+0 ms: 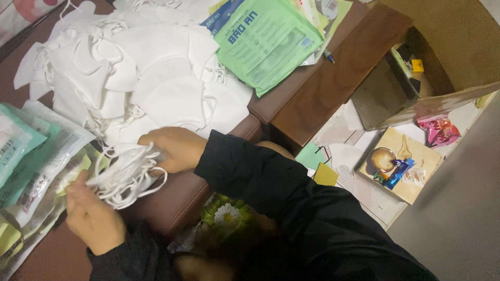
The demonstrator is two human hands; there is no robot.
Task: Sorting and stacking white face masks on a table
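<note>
A stack of white face masks (127, 174), its ear loops hanging loose, is gripped between both hands near the left of the scene. The right hand (174, 148) is closed over the far end of the stack, with the fingers curled around it; its black sleeve (271, 187) is stretched across the near middle. The left hand (94, 216) is held at the near end, with the thumb pressed against the masks and the fingers partly hidden behind a clear plastic packet (44, 171) that is lying just beside it. The stack is held just above a brown padded surface (177, 200).

A large loose heap of white masks (140, 73) is spread just beyond the hands, and green mask packets (268, 41) are laid at the far side of it. To the right, a brown wooden board (333, 78) is seen, with an open cardboard box (442, 57) beyond it. Further right and nearer, a flat cream box (403, 166) and a pink wrapper (440, 130) are lying on the floor.
</note>
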